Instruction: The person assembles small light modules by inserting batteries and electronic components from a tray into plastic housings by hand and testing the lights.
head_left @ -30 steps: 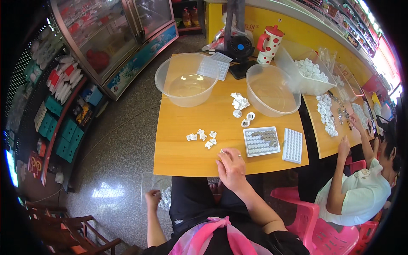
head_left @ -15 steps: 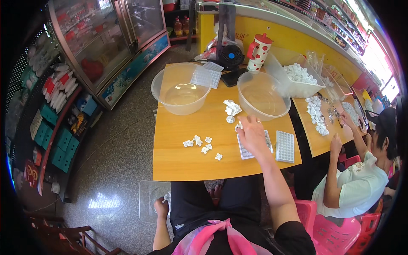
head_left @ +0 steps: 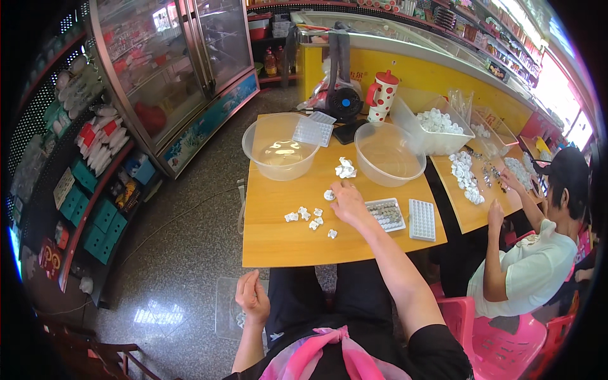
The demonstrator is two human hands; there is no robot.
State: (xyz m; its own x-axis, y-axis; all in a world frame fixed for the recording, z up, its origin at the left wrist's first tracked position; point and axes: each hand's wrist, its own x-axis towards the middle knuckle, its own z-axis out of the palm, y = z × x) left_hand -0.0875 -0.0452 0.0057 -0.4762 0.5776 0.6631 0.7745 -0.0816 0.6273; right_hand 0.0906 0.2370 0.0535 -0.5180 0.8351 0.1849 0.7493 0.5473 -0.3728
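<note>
My right hand reaches over the wooden table, its thumb and fingers closed around a small white round plastic piece. Just beyond it lies a pile of similar white pieces. Several small white plastic parts are scattered to its left. Beside my right wrist is a white tray filled with rows of small greyish parts. My left hand is raised by the table's front edge with its fingers curled together; whatever may be in them is hidden.
Two clear bowls stand toward the back. Right of the filled tray lies another white gridded tray. A spotted tumbler, black fan and tub of white pieces line the far side. A co-worker sits at right.
My left hand has risen from the clear bin on the floor to the table edge. My right hand has moved left from above the filled tray, uncovering it. The view has shifted slightly.
</note>
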